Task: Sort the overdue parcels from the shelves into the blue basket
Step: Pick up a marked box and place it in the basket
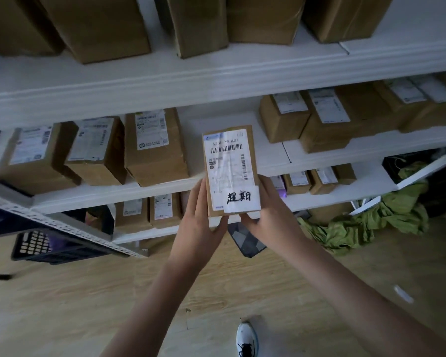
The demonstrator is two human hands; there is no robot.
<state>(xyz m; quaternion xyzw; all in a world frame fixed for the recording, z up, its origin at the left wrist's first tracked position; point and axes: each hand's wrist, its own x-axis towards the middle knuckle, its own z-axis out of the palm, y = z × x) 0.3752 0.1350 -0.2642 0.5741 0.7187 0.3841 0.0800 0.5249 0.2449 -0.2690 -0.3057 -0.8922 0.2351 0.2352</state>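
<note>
The small cardboard parcel, tagged with a handwritten white label, is upright before the middle shelf. The left hand and right hand grip its lower sides. It looks light, stiff, easily carried by its edges.

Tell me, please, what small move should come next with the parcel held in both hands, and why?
Probably carry the parcel down and left toward the dark basket. Its handwritten sticker reads 超期, overdue, and the left hand and right hand hold it clear of the shelf.
</note>
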